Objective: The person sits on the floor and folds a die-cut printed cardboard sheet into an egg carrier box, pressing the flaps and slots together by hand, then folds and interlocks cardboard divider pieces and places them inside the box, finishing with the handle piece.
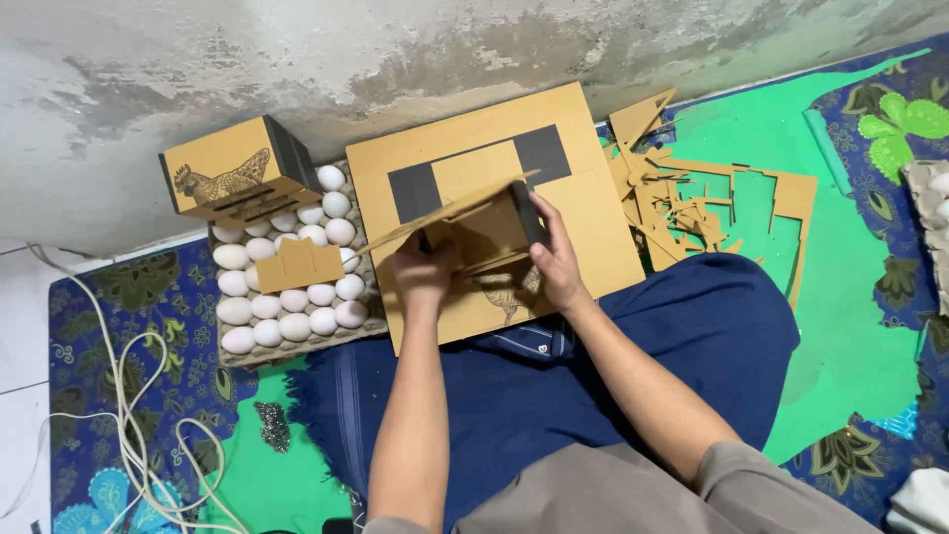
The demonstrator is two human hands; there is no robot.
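A half-folded brown cardboard box [474,229] with black panels and a printed hen is held between both hands, above a stack of flat cardboard blanks [593,218]. My left hand [423,269] grips the box's left side. My right hand [556,262] grips its right side, fingers over a black panel. One flap sticks up towards the left, tilted.
A tray of white eggs [287,287] lies to the left, with a finished hen-printed box [232,170] on its far corner and a small cardboard piece [300,265] on the eggs. Cardboard offcuts [712,203] lie right. White cables [129,425] trail at lower left. Another egg tray [931,222] is at the right edge.
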